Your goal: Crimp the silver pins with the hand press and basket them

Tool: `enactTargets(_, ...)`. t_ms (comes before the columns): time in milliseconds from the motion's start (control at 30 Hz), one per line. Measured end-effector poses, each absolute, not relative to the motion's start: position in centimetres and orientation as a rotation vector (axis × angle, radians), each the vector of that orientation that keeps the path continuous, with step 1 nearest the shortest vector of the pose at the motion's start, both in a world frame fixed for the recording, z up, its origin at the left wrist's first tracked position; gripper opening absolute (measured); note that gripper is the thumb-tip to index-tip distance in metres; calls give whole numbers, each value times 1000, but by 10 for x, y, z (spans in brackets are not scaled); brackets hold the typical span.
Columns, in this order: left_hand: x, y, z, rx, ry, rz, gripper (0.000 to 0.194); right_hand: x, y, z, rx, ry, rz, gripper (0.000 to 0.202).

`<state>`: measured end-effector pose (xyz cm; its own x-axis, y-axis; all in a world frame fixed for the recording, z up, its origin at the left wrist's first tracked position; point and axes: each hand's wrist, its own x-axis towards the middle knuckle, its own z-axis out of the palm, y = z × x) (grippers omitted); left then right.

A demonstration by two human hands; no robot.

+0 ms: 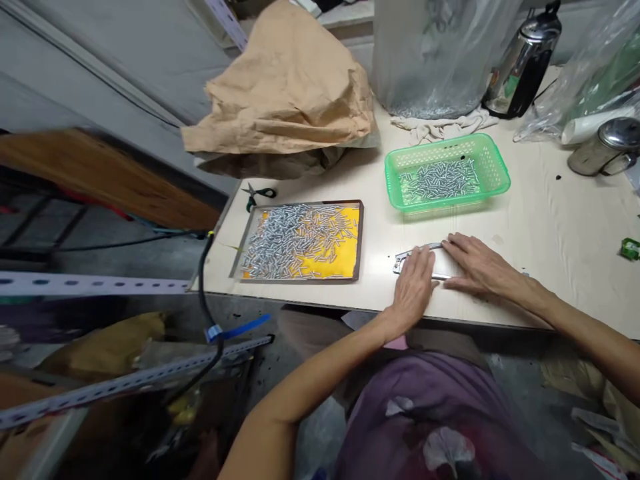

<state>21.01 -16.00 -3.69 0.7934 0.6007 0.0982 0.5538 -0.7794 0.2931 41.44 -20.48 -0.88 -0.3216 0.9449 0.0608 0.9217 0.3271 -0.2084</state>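
A silvery hand tool with two long handles (399, 262) lies on the pale table near its front edge, its head pointing left. My left hand (414, 283) rests over the tool's middle, fingers stretched forward and close together, covering part of it. At the handle ends is my right hand (473, 265), its thumb and fingers spread apart, with the fingertips touching the upper handle. To the left, a shallow tray (361, 240) with a yellow bottom holds many small metal pins. More such pins lie in a green plastic basket (445, 203) behind my hands.
Scissors (257, 193) lie behind the tray. A large brown paper bag (295, 93) stands at the back left. Along the back are a clear plastic bag (430, 67), a cloth (440, 125) and a metal kettle (525, 60). A steel mug (607, 147) stands at right.
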Motion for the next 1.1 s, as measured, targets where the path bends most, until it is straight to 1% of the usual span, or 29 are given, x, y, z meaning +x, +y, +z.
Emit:
enactTargets(33, 209, -168, -40, 2747, 874, 310, 53, 418, -205, -8, -1693, -2406, 209, 60)
enactTargets(167, 211, -194, -47, 2780, 797, 355, 56, 421, -203, -2, -1747, -2283, 117, 43)
enactTargets(333, 216, -203, -46, 2803, 789, 314, 63, 400, -182, 2, -1851, -2311, 13, 36)
enactTargets(433, 215, -205, -47, 2800, 786, 320, 64, 392, -159, -1, -1911, -2363, 94, 28)
enactTargets(600, 214, -206, -52, 2722, 792, 374, 64, 398, -132, -10, -1791, -2332, 223, 20)
enactTargets(667, 210, -202, -48, 2680, 756, 462, 58, 397, -132, -15, -1792, -2277, 219, 18)
enactTargets(733, 200, -194, -39, 2623, 784, 576, 44, 394, -136, -22, -1824, -2200, 191, 18)
enactTargets(800, 186, -180, -24, 2558, 988, 600, 31, 389, -141, -28, -1855, -2114, 159, 18)
enactTargets(867, 174, -165, -7, 2487, 1295, 422, 28, 385, -144, -33, -1865, -2063, 150, 18)
enactTargets(933, 167, -150, 7, 2396, 1483, 111, 30, 383, -145, -36, -1864, -2053, 155, 18)
enactTargets(1000, 167, -139, 16, 2276, 1528, -152, 32, 383, -144, -36, -1879, -2070, 164, 19)
enactTargets(1100, 177, -129, 21, 2100, 1540, -375, 32, 381, -144, -33, -1953, -2099, 179, 20)
